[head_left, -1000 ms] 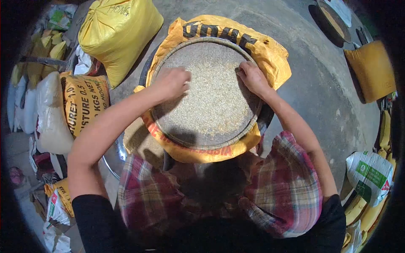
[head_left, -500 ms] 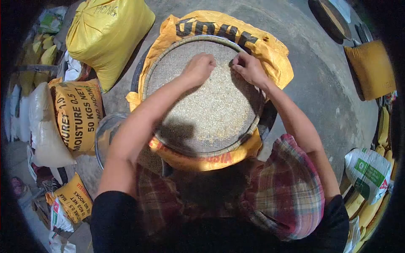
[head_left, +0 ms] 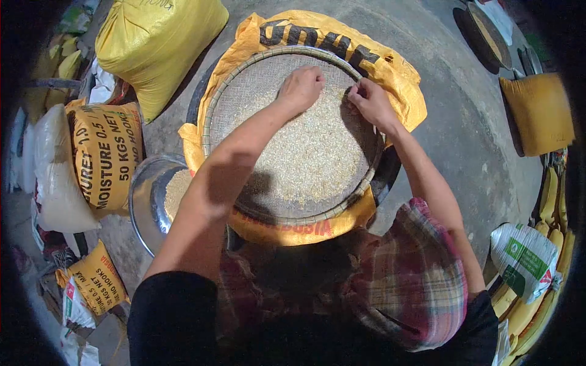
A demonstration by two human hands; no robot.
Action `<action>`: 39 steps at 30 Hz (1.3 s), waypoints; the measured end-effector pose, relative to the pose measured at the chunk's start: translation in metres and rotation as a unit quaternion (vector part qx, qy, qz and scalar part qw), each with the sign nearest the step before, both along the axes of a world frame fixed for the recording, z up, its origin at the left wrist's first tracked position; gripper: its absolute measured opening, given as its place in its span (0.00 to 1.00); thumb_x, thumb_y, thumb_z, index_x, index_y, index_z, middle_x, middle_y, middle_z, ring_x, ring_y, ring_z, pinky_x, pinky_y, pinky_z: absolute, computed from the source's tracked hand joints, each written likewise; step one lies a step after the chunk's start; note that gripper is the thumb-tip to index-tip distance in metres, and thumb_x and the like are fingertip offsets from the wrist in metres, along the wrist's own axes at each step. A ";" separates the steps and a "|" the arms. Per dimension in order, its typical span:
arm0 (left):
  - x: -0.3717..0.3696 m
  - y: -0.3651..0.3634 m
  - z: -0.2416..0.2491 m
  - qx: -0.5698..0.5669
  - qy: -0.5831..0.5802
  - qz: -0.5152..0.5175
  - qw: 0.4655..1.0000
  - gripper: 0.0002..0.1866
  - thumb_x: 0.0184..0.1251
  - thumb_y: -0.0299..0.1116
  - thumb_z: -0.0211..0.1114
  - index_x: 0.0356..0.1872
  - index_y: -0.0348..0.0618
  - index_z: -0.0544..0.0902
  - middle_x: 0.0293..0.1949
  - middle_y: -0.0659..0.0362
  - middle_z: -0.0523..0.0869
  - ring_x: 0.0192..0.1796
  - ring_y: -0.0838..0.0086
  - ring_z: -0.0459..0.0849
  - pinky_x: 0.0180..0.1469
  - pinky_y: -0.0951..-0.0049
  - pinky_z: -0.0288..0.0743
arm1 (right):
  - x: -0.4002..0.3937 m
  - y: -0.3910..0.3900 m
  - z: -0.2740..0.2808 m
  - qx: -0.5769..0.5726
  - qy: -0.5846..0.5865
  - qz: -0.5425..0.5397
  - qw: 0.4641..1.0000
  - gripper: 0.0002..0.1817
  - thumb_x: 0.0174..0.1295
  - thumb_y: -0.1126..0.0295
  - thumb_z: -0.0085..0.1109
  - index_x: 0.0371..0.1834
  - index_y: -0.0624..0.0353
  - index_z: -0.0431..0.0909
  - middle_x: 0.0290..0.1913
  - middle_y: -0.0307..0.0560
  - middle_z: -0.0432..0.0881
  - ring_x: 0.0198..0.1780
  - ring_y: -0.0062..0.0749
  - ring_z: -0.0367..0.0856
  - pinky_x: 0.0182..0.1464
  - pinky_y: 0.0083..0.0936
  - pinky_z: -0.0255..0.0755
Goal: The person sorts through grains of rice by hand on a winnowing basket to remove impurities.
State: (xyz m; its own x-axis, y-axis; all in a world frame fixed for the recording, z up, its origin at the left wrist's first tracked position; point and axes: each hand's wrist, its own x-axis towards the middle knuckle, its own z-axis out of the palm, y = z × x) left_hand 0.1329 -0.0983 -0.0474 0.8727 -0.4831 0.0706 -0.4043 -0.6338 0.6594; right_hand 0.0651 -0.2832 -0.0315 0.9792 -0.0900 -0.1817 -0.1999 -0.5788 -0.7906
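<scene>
A round woven tray with a bound rim rests over an orange sack in front of me. Pale grain is spread across its mesh, thinner toward the far left. My left hand is over the far middle of the tray, its fingers curled together; anything in them is hidden. At the far right, near the rim, my right hand has thumb and fingertips pinched together, and what they hold is too small to make out.
Left of the tray sits a metal basin holding grain. A yellow sack and a printed orange sack stand at the left. On the right are another orange sack, a dark round tray and a white-green bag.
My left hand has moved right and slightly away from me, and my right hand slightly right. More of the basin and its grain shows beside my left arm.
</scene>
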 end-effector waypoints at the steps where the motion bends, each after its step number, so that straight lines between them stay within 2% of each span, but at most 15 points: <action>1: -0.002 -0.003 0.003 -0.001 -0.002 0.002 1.000 0.08 0.53 0.34 0.62 0.30 0.41 0.79 0.34 0.50 0.80 0.42 0.55 0.79 0.45 0.59 0.71 | 0.003 0.002 0.001 -0.001 -0.002 0.002 1.000 0.08 0.54 0.70 0.57 0.32 0.63 0.75 0.29 0.56 0.79 0.34 0.47 0.80 0.38 0.35 0.71; 6: -0.007 -0.018 0.005 0.096 -0.018 -0.026 0.995 0.07 0.55 0.34 0.62 0.31 0.44 0.80 0.38 0.51 0.79 0.49 0.56 0.75 0.49 0.59 0.69 | 0.011 0.016 -0.014 -0.144 -0.137 0.081 0.977 0.07 0.54 0.74 0.53 0.33 0.66 0.74 0.31 0.64 0.78 0.39 0.59 0.77 0.42 0.44 0.70; 11: -0.002 -0.005 0.001 0.086 -0.053 -0.043 0.994 0.07 0.55 0.33 0.62 0.31 0.41 0.79 0.34 0.51 0.79 0.44 0.55 0.77 0.47 0.58 0.69 | 0.005 0.008 -0.006 -0.155 -0.135 0.128 0.970 0.09 0.55 0.70 0.57 0.31 0.67 0.73 0.31 0.61 0.79 0.37 0.52 0.79 0.41 0.41 0.71; 14: 0.004 -0.006 -0.001 0.024 0.017 -0.004 1.000 0.05 0.56 0.30 0.60 0.32 0.41 0.80 0.35 0.48 0.80 0.42 0.53 0.79 0.46 0.57 0.71 | -0.006 -0.001 0.008 -0.092 -0.061 0.082 0.991 0.07 0.57 0.72 0.54 0.30 0.66 0.73 0.31 0.58 0.79 0.33 0.47 0.80 0.39 0.35 0.74; 16: 0.006 -0.011 -0.002 -0.018 0.084 0.036 0.996 0.05 0.56 0.29 0.59 0.32 0.41 0.80 0.38 0.44 0.80 0.42 0.51 0.79 0.47 0.56 0.72 | -0.007 -0.010 0.005 0.227 0.058 -0.002 0.972 0.07 0.59 0.70 0.55 0.30 0.64 0.71 0.29 0.46 0.79 0.31 0.31 0.80 0.36 0.25 0.75; 17: 0.007 -0.017 -0.002 -0.051 0.062 0.024 0.996 0.05 0.55 0.27 0.60 0.32 0.40 0.79 0.34 0.45 0.81 0.39 0.53 0.80 0.43 0.59 0.72 | -0.007 -0.013 0.002 0.283 0.073 0.001 0.956 0.07 0.60 0.70 0.55 0.31 0.62 0.70 0.30 0.39 0.77 0.32 0.22 0.79 0.34 0.18 0.75; 21: 0.007 -0.035 -0.010 -0.019 0.012 -0.028 0.999 0.04 0.54 0.26 0.60 0.29 0.36 0.79 0.31 0.45 0.81 0.38 0.56 0.81 0.41 0.62 0.73 | -0.004 -0.006 -0.002 0.317 0.083 -0.025 0.944 0.06 0.57 0.73 0.57 0.30 0.63 0.72 0.29 0.43 0.78 0.30 0.26 0.80 0.36 0.24 0.75; 23: 0.011 -0.037 -0.011 0.014 -0.005 -0.034 0.999 0.05 0.54 0.27 0.59 0.28 0.35 0.78 0.31 0.44 0.81 0.38 0.54 0.81 0.41 0.61 0.73 | 0.001 -0.005 -0.010 0.021 -0.040 0.043 0.998 0.05 0.54 0.75 0.58 0.31 0.64 0.75 0.29 0.52 0.80 0.30 0.40 0.82 0.38 0.33 0.75; 24: 0.010 -0.038 -0.007 0.049 -0.022 -0.045 0.998 0.06 0.54 0.28 0.57 0.27 0.34 0.78 0.30 0.44 0.81 0.38 0.53 0.81 0.41 0.61 0.73 | 0.002 -0.001 -0.008 0.022 -0.037 0.044 0.998 0.05 0.54 0.75 0.58 0.31 0.64 0.75 0.29 0.52 0.80 0.30 0.40 0.82 0.38 0.33 0.75; 27: 0.005 -0.035 0.006 0.018 0.009 -0.056 0.998 0.08 0.54 0.29 0.55 0.29 0.33 0.78 0.31 0.42 0.81 0.38 0.49 0.80 0.41 0.59 0.72 | 0.012 0.012 -0.006 -0.067 -0.126 0.093 0.985 0.08 0.52 0.73 0.58 0.33 0.65 0.77 0.33 0.63 0.79 0.37 0.59 0.77 0.41 0.41 0.71; 31: 0.007 -0.029 -0.001 0.048 -0.060 -0.106 0.991 0.12 0.59 0.27 0.48 0.35 0.32 0.79 0.42 0.38 0.79 0.46 0.47 0.79 0.49 0.53 0.73 | 0.018 0.018 -0.011 -0.122 -0.155 0.129 0.972 0.08 0.54 0.70 0.57 0.33 0.65 0.78 0.34 0.64 0.79 0.39 0.60 0.77 0.42 0.43 0.70; 34: 0.011 -0.018 0.000 0.115 0.015 -0.091 0.989 0.10 0.59 0.29 0.52 0.34 0.36 0.80 0.38 0.43 0.82 0.42 0.53 0.82 0.45 0.58 0.75 | 0.011 0.012 -0.004 -0.165 -0.109 0.165 0.966 0.09 0.55 0.69 0.56 0.31 0.66 0.75 0.30 0.62 0.79 0.36 0.55 0.79 0.41 0.41 0.70; 36: 0.015 -0.001 0.005 0.003 0.112 -0.045 0.993 0.08 0.57 0.34 0.61 0.31 0.39 0.79 0.28 0.51 0.81 0.33 0.63 0.80 0.38 0.66 0.73 | 0.002 0.002 0.006 -0.031 -0.003 0.103 0.994 0.09 0.56 0.69 0.56 0.28 0.65 0.72 0.26 0.54 0.78 0.30 0.39 0.79 0.37 0.32 0.71; 37: 0.017 0.005 0.014 0.011 0.150 -0.055 0.987 0.09 0.54 0.34 0.66 0.31 0.40 0.80 0.28 0.57 0.82 0.33 0.72 0.79 0.38 0.69 0.73 | 0.002 -0.005 -0.002 0.116 0.066 0.091 0.987 0.09 0.61 0.68 0.56 0.29 0.60 0.70 0.26 0.33 0.73 0.31 0.16 0.73 0.36 0.19 0.71; 39: 0.016 0.013 0.019 -0.002 0.163 -0.074 0.984 0.09 0.54 0.34 0.66 0.31 0.40 0.81 0.29 0.57 0.83 0.33 0.72 0.80 0.38 0.69 0.73 | 0.000 -0.010 -0.005 0.145 0.071 0.075 0.984 0.07 0.60 0.70 0.57 0.30 0.60 0.71 0.27 0.34 0.74 0.31 0.16 0.73 0.35 0.19 0.70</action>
